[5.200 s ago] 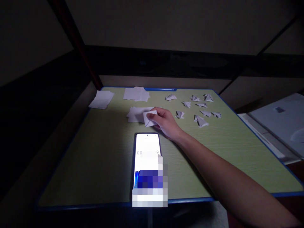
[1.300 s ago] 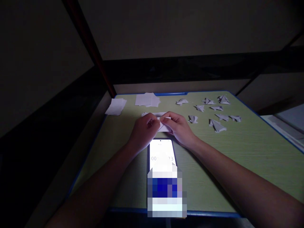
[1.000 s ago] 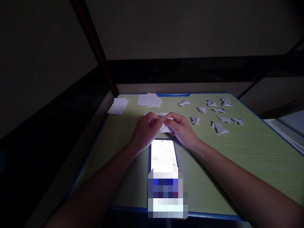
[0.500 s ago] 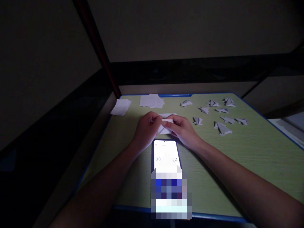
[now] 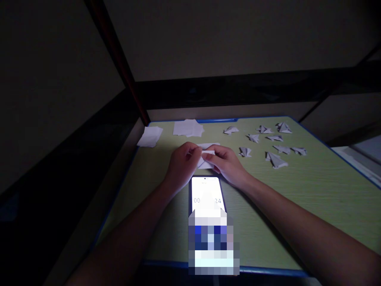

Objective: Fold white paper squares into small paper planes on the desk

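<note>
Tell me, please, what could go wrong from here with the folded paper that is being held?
1. The left grip and the right grip cover parts of the folded paper, so a crease could perhaps go crooked unnoticed.
2. The lit phone lies close in front; a wrist might bump it.
3. The loose paper just behind might get pushed aside.

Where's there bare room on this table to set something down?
The widest bare patch on the table lies between the right forearm, the folded papers and the right edge. Another lies between the phone and that forearm. It's crowded among the folded papers and mid-table, where the left hand and right hand hold a folded sheet.
</note>
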A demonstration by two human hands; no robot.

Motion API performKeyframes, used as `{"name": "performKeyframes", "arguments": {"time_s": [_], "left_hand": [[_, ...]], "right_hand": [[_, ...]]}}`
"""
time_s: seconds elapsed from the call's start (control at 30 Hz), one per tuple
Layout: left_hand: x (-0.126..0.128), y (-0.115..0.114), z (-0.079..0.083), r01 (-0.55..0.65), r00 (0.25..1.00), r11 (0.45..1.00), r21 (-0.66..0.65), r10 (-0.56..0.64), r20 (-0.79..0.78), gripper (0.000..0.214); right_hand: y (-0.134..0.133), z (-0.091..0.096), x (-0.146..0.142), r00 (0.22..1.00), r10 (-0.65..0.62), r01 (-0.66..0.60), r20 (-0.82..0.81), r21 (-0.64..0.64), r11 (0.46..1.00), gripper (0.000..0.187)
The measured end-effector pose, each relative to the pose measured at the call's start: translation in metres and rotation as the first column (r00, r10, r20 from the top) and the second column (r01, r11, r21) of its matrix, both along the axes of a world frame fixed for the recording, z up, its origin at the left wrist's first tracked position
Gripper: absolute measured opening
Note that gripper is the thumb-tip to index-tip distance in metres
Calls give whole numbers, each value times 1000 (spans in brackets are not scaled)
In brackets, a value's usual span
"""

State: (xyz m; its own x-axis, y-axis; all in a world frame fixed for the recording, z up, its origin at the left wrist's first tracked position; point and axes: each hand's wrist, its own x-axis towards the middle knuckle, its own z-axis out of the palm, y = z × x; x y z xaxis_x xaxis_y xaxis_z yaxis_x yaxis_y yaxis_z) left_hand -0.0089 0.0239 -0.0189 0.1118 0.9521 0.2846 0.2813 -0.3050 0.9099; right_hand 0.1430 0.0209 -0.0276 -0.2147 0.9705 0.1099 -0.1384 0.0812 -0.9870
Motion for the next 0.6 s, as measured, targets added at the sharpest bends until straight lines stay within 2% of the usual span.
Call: {"name": "performKeyframes", "arguments": {"time_s": [0.17,0.4,0.47,0.53,0.6], "left_hand": [[-2,-2,2,45,999,998,38,-44,-22,15],[-1,-1,5,49,995,999,-12,-50,-82,14],[-4,-2,12,25,994,1000,-1,-25,-105,14],[-12,-8,25,-37,994,999,39,40,-97,13],[-22,-19,42,-140,990,985,97,142,-9,16]], "right_hand": [[2,-2,0,1000,21,-21,16,20,1000,22],[2,-4,1,998,56,-57,10,32,998,22],[2,-4,1,998,61,-61,3,14,998,22],[2,-4,0,999,44,-44,12,-5,999,23],[3,-2,0,999,21,-21,34,-13,1000,24]]}}
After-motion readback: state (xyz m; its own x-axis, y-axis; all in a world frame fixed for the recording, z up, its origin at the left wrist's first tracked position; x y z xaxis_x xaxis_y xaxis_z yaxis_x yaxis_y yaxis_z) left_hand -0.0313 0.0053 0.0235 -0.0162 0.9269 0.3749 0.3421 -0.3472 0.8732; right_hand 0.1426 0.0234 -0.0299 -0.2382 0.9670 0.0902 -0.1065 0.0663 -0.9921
